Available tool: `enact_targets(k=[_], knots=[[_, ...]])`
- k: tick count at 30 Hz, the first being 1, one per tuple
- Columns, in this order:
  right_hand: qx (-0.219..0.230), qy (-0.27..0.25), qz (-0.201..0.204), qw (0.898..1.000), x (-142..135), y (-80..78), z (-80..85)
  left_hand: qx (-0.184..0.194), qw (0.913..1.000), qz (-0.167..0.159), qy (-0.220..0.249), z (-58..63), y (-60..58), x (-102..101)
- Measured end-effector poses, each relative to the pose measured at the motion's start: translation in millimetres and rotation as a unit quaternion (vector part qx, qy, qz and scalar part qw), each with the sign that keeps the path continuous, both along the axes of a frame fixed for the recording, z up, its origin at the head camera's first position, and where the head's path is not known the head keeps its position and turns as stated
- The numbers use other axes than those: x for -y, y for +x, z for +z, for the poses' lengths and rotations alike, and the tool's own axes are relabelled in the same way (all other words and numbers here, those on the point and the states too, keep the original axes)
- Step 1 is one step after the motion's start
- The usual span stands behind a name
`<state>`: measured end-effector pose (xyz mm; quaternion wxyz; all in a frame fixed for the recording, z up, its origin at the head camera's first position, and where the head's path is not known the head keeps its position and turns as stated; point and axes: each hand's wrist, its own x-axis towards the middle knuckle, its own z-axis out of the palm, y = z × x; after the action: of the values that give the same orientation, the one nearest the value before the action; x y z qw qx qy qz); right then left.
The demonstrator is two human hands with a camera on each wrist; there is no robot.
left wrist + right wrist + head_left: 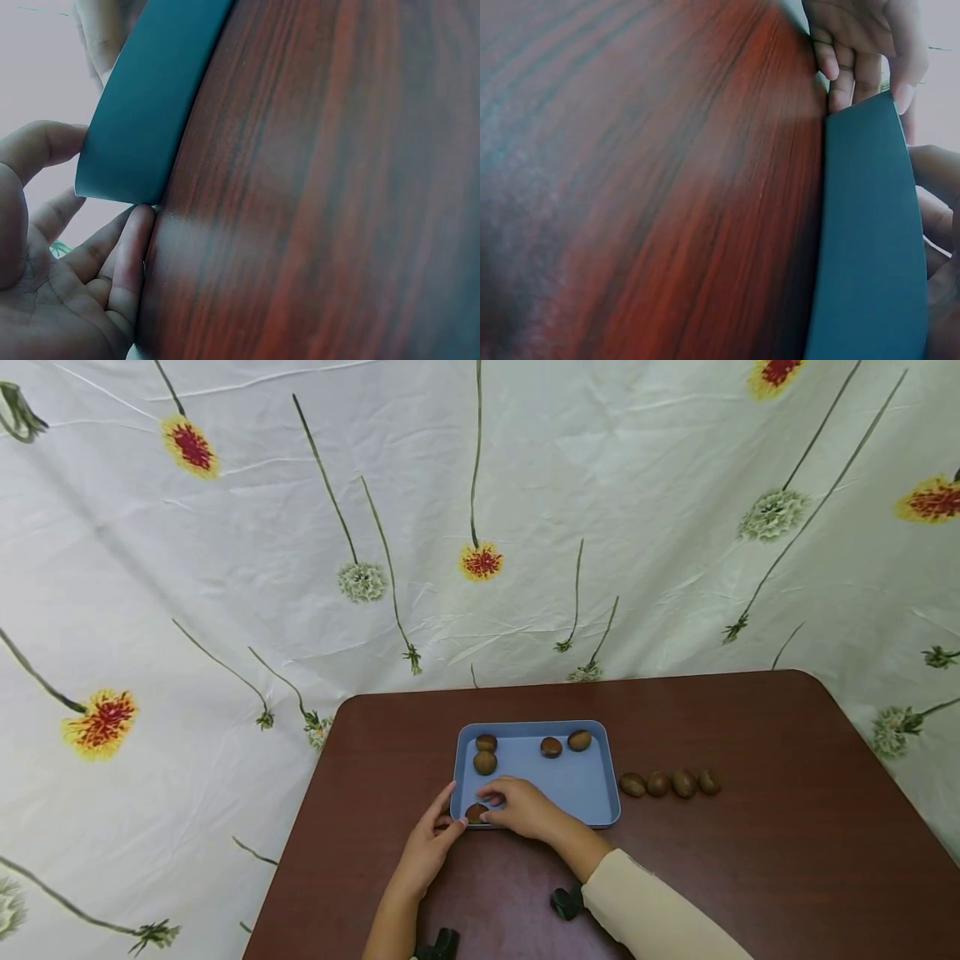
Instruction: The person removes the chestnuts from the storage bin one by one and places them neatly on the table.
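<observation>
A blue rectangular tray [540,793] lies on the table with several brown chestnuts in it. At its near left corner my left hand [427,847] holds the edge, thumb on the front rim and fingers along the left side. Over that same corner, my right hand [521,808] has curled fingers and thumb at a chestnut [476,813], partly hidden by them. Two chestnuts [485,762] touch at the tray's back left; a chestnut [551,747] and another chestnut [579,740] are at the back right. Both wrist views show the tray's outer wall [142,105] up close.
Right of the tray, several chestnuts [683,783] stand in a row on the dark red-brown table [787,860]. A white cloth with printed flowers [420,510] hangs behind the table. Dark wrist devices [566,903] show by both forearms.
</observation>
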<state>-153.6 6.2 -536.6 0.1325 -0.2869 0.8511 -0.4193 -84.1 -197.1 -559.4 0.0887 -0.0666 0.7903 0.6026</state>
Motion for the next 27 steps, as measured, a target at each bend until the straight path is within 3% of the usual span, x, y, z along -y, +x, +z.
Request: enact_targets(k=[13, 27], knots=[[-0.011, 0.042, 0.046, 0.998, 4.6, -10.8, -2.7, -0.001, 1.0, -0.001, -0.009, -1.9, -0.7, 0.1], [-0.048, 0.045, 0.025, 0.997, 3.4, -6.0, -1.7, -0.003, 0.9999, -0.007, -0.014, 0.4, 0.1, 0.3]])
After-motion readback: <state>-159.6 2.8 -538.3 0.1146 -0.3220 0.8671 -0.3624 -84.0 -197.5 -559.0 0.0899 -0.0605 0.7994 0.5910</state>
